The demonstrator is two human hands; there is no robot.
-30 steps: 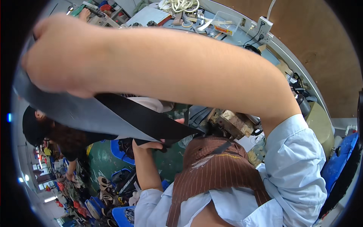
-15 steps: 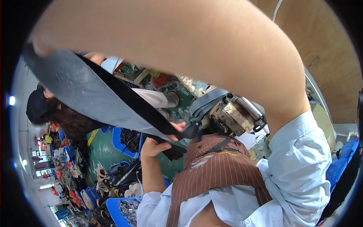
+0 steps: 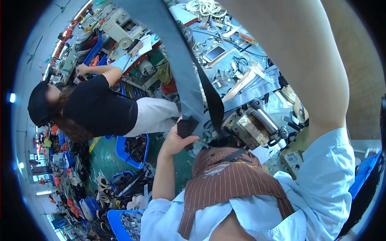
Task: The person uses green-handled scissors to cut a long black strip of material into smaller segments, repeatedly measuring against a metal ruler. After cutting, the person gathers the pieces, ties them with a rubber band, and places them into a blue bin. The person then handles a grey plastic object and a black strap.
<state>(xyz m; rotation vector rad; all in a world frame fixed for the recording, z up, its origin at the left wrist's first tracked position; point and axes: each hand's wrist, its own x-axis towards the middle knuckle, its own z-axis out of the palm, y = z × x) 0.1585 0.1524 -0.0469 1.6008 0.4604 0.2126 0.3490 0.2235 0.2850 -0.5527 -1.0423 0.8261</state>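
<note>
A long grey strip with black parts runs from the top edge down toward my apron. Its lower end is gripped by my left hand, thumb laid across near a dark folded piece. A black band hangs loosely beside the grey side and curls at the bottom. My bare right forearm rises past the top edge, so the right hand is out of sight. Just right of the strip's lower end sits a worn metal machine with a roller.
A cluttered worktable holds scraps, grey strips and a phone. At left, another person in a black shirt stands by a sewing machine. Blue bins of material stand on the green floor.
My right arm has swung from the upper left toward the top right, and its hand has left view. The strip now hangs more upright, uncovering the worktable and the other person.
</note>
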